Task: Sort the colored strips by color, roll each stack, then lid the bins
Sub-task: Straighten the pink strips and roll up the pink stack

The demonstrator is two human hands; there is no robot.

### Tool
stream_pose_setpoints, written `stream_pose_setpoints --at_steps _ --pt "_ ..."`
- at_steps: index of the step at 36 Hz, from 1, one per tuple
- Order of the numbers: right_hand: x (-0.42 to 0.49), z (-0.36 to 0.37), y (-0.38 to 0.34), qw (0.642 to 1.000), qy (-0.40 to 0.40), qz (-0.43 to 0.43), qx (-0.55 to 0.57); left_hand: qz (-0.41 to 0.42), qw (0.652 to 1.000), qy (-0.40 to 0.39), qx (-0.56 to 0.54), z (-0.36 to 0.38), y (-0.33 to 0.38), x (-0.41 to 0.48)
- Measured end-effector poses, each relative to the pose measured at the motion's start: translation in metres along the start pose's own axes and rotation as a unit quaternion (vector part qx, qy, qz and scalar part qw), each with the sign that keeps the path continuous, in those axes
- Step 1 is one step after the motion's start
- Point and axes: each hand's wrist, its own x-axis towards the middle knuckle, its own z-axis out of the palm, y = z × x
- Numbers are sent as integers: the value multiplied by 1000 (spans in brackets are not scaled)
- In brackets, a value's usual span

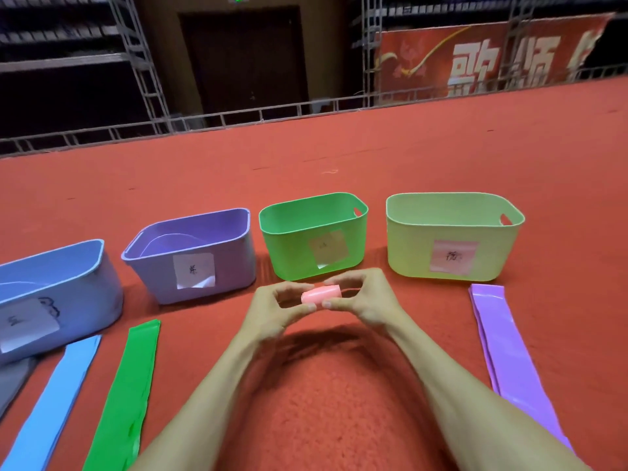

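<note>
A small pink roll of strips [320, 294] is held above the red carpet, just in front of the green bin [272, 243]. My left hand [277, 309] pinches its left end and my right hand [365, 297] pinches its right end. Flat on the carpet lie a blue strip stack [54, 399] and a green strip stack [125, 396] at the left, and a purple strip stack [506, 355] at the right. A blue bin [95, 290], a purple bin [234, 263] and a pale yellow bin [407, 246] stand in the same row, each with a paper label.
A grey flat piece [13, 382] lies at the left edge, partly under the blue bin. The red carpet [323, 402] stretches far behind the bins to a metal rail [238, 117]. Shelving and a red banner stand beyond it.
</note>
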Motion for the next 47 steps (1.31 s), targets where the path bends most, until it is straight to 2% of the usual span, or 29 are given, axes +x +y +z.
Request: stream_pose_setpoints --at_steps 7,17,23,31,36,41,47 --pt "-13 -59 -19 1000 -5 -7 -24 47 999 9 5 41 40 11" --pt "11 -161 -38 993 48 -11 -105 96 992 -83 26 103 105 79" --pt "43 -213 -41 984 82 -33 -156 112 986 -113 51 138 129 133" --pt "86 -253 -14 979 88 -3 -183 103 980 -150 83 176 120 197" --pt "106 -267 15 970 63 45 -228 95 972 -177 123 194 105 224" --pt "119 -274 30 959 24 74 -273 92 958 -198 189 205 94 239" --pt "125 -274 39 961 23 74 -267 77 955 -195 208 209 89 243"
